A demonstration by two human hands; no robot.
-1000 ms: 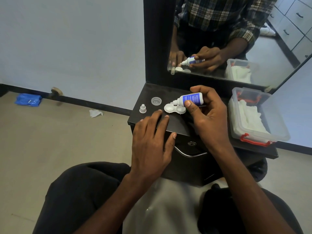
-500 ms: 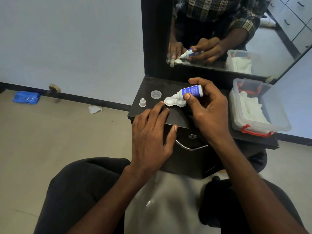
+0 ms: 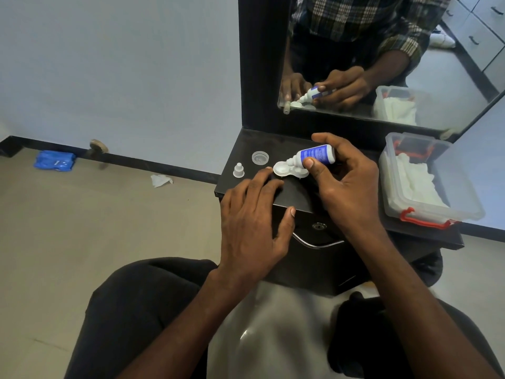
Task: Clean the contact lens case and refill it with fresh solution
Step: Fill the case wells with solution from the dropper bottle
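Right hand (image 3: 352,187) tips solution bottle (image 3: 314,155) nozzle-down over lens case (image 3: 289,170) on black dresser top (image 3: 297,195); left hand (image 3: 254,222) fingertips rest flat beside case.

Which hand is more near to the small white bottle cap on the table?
Left. The left hand lies flat with its fingertips just beside the cap; the right hand holds the solution bottle farther right, beyond the lens case.

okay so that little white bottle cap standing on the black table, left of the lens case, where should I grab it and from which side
Pinch the bottle cap from straight above, finger and thumb on opposite sides of its wide lower skirt. It stands upright with the narrow tip on top, and that tip is likely too slim for a sure hold. The left hand lies just beside it and holds nothing, so it is probably the easier one to use.
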